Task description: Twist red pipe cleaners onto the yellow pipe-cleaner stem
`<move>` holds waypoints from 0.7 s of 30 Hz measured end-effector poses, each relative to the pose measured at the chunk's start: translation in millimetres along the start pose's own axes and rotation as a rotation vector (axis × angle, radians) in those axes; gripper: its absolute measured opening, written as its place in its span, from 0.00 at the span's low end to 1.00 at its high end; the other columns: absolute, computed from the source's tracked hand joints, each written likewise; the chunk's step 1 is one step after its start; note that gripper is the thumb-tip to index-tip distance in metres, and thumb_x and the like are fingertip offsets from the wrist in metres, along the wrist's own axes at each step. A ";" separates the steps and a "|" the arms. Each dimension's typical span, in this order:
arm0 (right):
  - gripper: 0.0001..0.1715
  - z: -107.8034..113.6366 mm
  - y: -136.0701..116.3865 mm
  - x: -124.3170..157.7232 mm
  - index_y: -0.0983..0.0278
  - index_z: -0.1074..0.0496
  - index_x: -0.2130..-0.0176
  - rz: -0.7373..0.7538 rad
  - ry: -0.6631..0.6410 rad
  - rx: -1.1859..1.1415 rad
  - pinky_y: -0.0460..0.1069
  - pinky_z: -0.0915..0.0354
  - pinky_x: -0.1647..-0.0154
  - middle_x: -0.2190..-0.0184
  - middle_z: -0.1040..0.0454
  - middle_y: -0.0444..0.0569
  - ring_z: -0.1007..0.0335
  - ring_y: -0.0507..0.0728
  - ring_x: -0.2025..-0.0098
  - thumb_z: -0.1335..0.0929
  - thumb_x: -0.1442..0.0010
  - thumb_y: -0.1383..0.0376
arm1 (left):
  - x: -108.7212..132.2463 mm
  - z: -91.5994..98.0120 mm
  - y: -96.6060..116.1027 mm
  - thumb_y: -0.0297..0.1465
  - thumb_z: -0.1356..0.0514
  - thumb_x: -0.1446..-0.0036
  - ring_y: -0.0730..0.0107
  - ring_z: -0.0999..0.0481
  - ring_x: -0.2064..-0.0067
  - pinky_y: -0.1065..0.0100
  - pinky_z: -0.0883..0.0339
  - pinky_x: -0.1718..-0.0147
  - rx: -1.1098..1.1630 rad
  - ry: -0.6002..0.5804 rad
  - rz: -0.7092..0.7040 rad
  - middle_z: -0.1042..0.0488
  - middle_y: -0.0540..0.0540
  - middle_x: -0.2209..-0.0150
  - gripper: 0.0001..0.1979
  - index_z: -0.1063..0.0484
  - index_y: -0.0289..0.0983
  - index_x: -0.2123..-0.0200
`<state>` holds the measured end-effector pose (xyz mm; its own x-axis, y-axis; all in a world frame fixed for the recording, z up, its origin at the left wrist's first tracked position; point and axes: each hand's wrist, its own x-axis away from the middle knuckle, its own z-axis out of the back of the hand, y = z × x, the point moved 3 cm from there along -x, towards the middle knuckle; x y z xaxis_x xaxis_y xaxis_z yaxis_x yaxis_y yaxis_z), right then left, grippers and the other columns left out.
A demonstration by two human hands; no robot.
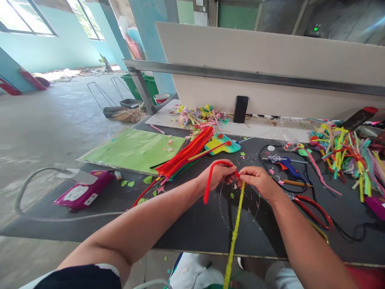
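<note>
My left hand (pixel 217 176) is closed in a pinch on a red pipe cleaner (pixel 210 178), which arches up and over and hangs down by my wrist. My right hand (pixel 259 180) is closed too, touching the left, pinching where the red piece meets a long yellow pipe cleaner (pixel 234 233). The yellow one hangs down past the front edge of the black table (pixel 192 224). A thin wire loop (pixel 224 208) lies under my hands.
A bundle of red and mixed pipe cleaners (pixel 184 155) lies left of centre beside a green sheet (pixel 132 149). A blue glue gun (pixel 285 164), red-handled pliers (pixel 314 208), a heap of cut pieces (pixel 349 156), a pink box (pixel 82 193) and a black phone (pixel 240 108) surround me.
</note>
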<state>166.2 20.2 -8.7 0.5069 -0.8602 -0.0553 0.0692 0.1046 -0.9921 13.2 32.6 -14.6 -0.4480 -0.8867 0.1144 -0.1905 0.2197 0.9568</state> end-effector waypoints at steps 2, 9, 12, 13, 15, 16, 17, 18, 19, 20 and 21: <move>0.08 -1.2 0.4 -0.2 0.63 0.25 0.68 0.005 0.002 -0.012 0.49 0.37 0.66 0.75 0.25 0.45 0.31 0.54 0.71 0.32 0.45 0.61 | 0.6 0.5 -0.3 0.35 0.36 0.53 0.78 0.33 0.81 0.74 0.41 0.81 -0.007 0.015 0.010 0.32 0.51 0.81 0.13 0.35 0.33 0.72; 0.07 -1.5 3.7 -1.0 0.64 0.25 0.69 0.039 0.062 -0.115 0.49 0.37 0.66 0.77 0.26 0.45 0.31 0.53 0.72 0.30 0.47 0.62 | 3.1 -3.1 3.3 0.38 0.39 0.51 0.79 0.37 0.85 0.75 0.46 0.85 -0.161 0.028 -0.025 0.37 0.53 0.84 0.14 0.37 0.33 0.75; 0.06 5.9 5.4 -0.7 0.63 0.25 0.69 0.005 0.150 -0.272 0.48 0.36 0.68 0.76 0.26 0.45 0.31 0.53 0.73 0.30 0.48 0.62 | 5.3 -1.9 5.3 0.44 0.43 0.47 0.80 0.38 0.85 0.75 0.45 0.85 -0.238 0.031 -0.043 0.38 0.53 0.84 0.19 0.38 0.34 0.75; 0.06 8.7 5.6 -0.5 0.63 0.25 0.69 -0.005 0.177 -0.323 0.48 0.36 0.69 0.76 0.26 0.45 0.31 0.52 0.73 0.29 0.48 0.63 | 6.3 -0.6 6.7 0.46 0.45 0.46 0.79 0.38 0.84 0.75 0.44 0.84 -0.302 0.035 -0.076 0.39 0.53 0.84 0.19 0.38 0.34 0.75; 0.06 12.8 6.0 -0.5 0.63 0.26 0.69 -0.026 0.211 -0.408 0.47 0.35 0.70 0.76 0.26 0.45 0.31 0.52 0.74 0.29 0.50 0.63 | 9.3 2.0 11.9 0.45 0.46 0.44 0.78 0.37 0.82 0.74 0.40 0.81 -0.515 0.063 -0.217 0.37 0.52 0.83 0.19 0.36 0.34 0.75; 0.06 13.5 6.4 -0.6 0.63 0.26 0.69 -0.041 0.208 -0.442 0.47 0.35 0.71 0.76 0.26 0.45 0.32 0.51 0.74 0.28 0.50 0.63 | 11.6 2.6 15.7 0.43 0.46 0.44 0.77 0.34 0.79 0.73 0.37 0.77 -0.648 0.088 -0.336 0.35 0.51 0.81 0.17 0.35 0.34 0.75; 0.07 13.3 7.0 -0.9 0.63 0.26 0.69 -0.057 0.196 -0.472 0.47 0.35 0.71 0.76 0.27 0.45 0.32 0.51 0.75 0.28 0.51 0.63 | 14.6 2.4 19.5 0.40 0.45 0.43 0.74 0.32 0.75 0.71 0.34 0.72 -0.766 0.109 -0.472 0.32 0.49 0.78 0.15 0.33 0.34 0.74; 0.07 12.3 7.6 -1.3 0.63 0.26 0.69 -0.072 0.176 -0.498 0.47 0.35 0.71 0.76 0.27 0.45 0.32 0.51 0.75 0.28 0.51 0.63 | 17.9 1.5 22.7 0.38 0.44 0.43 0.72 0.29 0.69 0.70 0.33 0.67 -0.866 0.123 -0.611 0.29 0.46 0.73 0.12 0.30 0.35 0.71; 0.08 10.7 8.1 -1.7 0.64 0.26 0.69 -0.083 0.149 -0.517 0.47 0.35 0.71 0.76 0.27 0.45 0.32 0.52 0.75 0.28 0.51 0.63 | 21.2 0.3 24.7 0.35 0.44 0.43 0.70 0.29 0.64 0.68 0.32 0.62 -0.943 0.127 -0.735 0.28 0.44 0.68 0.10 0.29 0.35 0.68; 0.08 8.7 8.4 -2.0 0.64 0.26 0.69 -0.087 0.116 -0.530 0.48 0.35 0.71 0.77 0.27 0.45 0.32 0.52 0.75 0.28 0.51 0.62 | 24.1 -0.8 25.8 0.33 0.44 0.43 0.68 0.29 0.59 0.67 0.32 0.58 -1.000 0.129 -0.840 0.28 0.42 0.62 0.09 0.28 0.36 0.64; 0.08 6.7 8.5 -2.3 0.64 0.26 0.70 -0.085 0.087 -0.538 0.48 0.35 0.71 0.77 0.27 0.45 0.32 0.52 0.75 0.28 0.51 0.62 | 26.3 -1.6 26.1 0.32 0.45 0.42 0.68 0.29 0.57 0.66 0.32 0.56 -1.047 0.133 -0.923 0.30 0.41 0.58 0.09 0.28 0.36 0.61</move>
<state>171.4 26.4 -16.2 0.4443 -0.8949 0.0413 -0.3538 -0.2177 -0.9096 -2.2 14.4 13.8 -0.4236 -0.5874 -0.6896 0.3909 -0.8053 0.4458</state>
